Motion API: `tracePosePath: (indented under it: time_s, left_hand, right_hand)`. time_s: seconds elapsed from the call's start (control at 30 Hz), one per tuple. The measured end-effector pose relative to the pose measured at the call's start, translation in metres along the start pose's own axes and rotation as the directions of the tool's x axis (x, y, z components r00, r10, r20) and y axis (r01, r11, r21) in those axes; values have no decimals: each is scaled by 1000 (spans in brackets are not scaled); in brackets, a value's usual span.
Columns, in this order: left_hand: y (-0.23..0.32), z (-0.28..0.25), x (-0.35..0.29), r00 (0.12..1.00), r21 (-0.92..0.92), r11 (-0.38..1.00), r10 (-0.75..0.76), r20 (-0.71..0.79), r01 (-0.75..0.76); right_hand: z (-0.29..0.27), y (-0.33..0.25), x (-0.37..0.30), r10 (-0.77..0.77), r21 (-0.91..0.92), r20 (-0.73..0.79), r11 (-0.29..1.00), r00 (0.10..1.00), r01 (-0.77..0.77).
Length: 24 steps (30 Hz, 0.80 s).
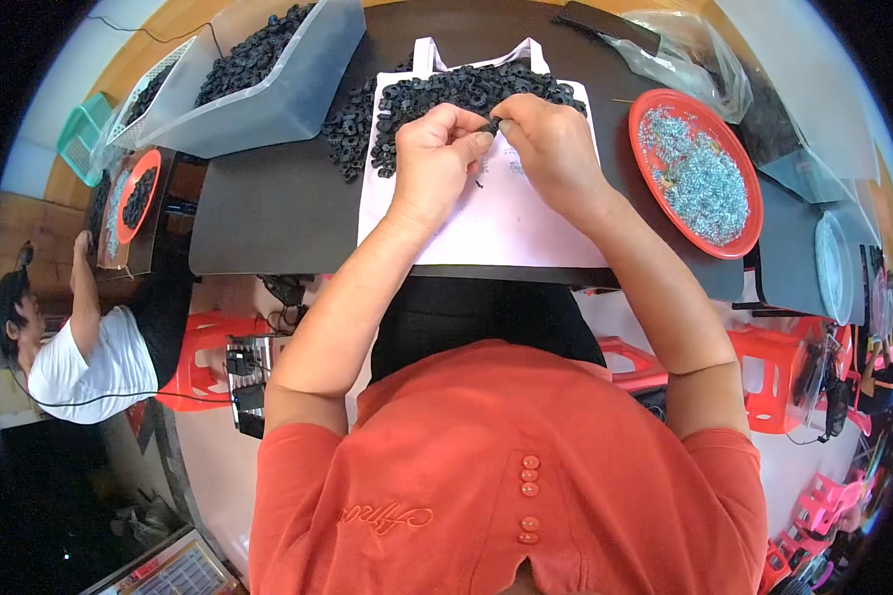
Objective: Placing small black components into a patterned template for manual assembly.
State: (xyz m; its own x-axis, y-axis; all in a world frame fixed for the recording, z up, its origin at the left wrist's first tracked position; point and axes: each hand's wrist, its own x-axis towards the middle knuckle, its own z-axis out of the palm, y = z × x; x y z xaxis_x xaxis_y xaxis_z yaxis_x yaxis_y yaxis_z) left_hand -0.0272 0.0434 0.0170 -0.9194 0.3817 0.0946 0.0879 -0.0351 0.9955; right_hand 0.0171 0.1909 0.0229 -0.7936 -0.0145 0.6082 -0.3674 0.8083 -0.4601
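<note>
My left hand [432, 164] and my right hand [557, 151] meet over a pale pink tote bag [526, 233] lying flat on the dark table. Between their fingertips is a small black part [490, 126], pinched from both sides. Its exact kind is too small to make out. A heap of small black ring-like parts [416, 104] covers the upper part of the bag and spills off to its left. Right of my right hand stands a red round tray [648, 188] with many tiny pale-blue, shiny pieces.
At the far left a translucent bin [307, 79] holds many more black parts. A clear plastic bag [699, 59] lies at the back right, beside a black flat object [610, 28]. Another person [99, 347] in a white shirt works at the left table, near another red tray [156, 164].
</note>
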Motion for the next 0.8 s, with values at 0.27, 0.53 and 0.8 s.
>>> tracePosePath:
  time_s: [0.27, 0.53, 0.8]
  left_hand:
    - [-8, -2, 1, 988, 158, 976, 148, 36, -152]
    - [-12, 0, -1, 974, 261, 939, 227, 9, -222]
    - [-15, 2, -1, 982, 219, 959, 189, -30, -178]
  right_hand:
    - [5, 0, -1, 9, -43, -29, 999, 1000, -11]
    - [14, 2, -8, -44, -82, -73, 996, 996, 38]
    - [18, -5, -13, -64, -226, -59, 973, 996, 49]
